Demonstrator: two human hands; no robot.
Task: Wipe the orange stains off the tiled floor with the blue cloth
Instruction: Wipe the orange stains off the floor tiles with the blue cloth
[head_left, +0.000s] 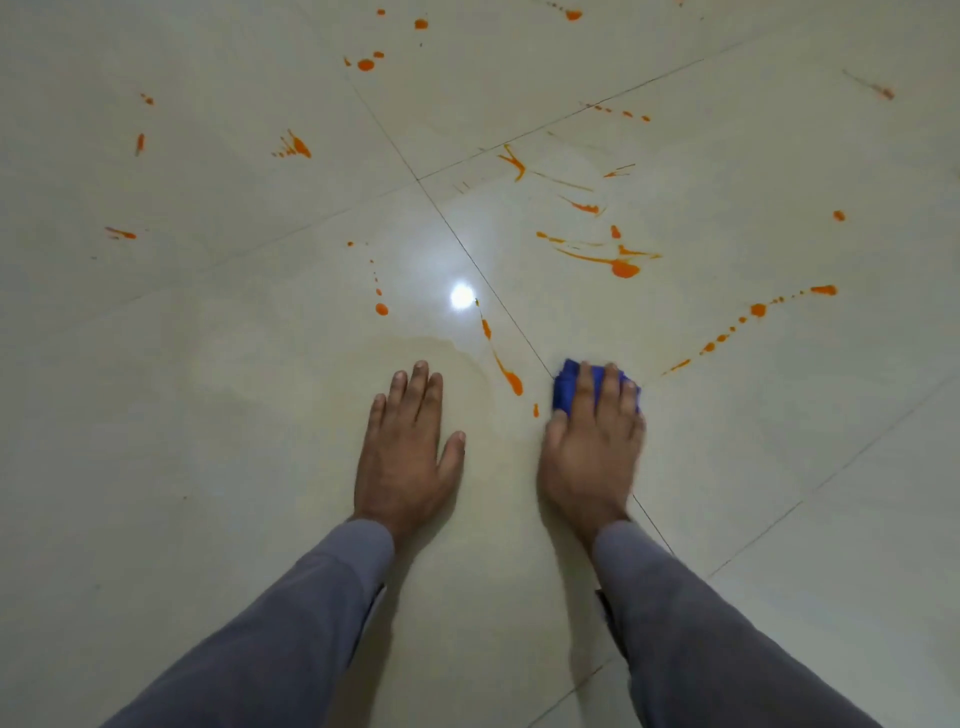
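1. The right hand (592, 447) pressed the bunched blue cloth (566, 387) to the tiled floor (208, 415), fingers (587, 384) curled over it; the left hand (405, 447) lay flat, holding nothing
2. Firm strokes toward the nearest orange stains (511, 379) would likely serve best

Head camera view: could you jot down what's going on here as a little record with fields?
Setting: pale tiled floor
Left hand: flat on the floor, fingers straight, holding nothing
Right hand: pressing the blue cloth on the floor
Nearest stain: orange streak between the hands, just left of the cloth
Other stains: big orange splash further ahead, many more beyond
Progress: most stains not yet wiped
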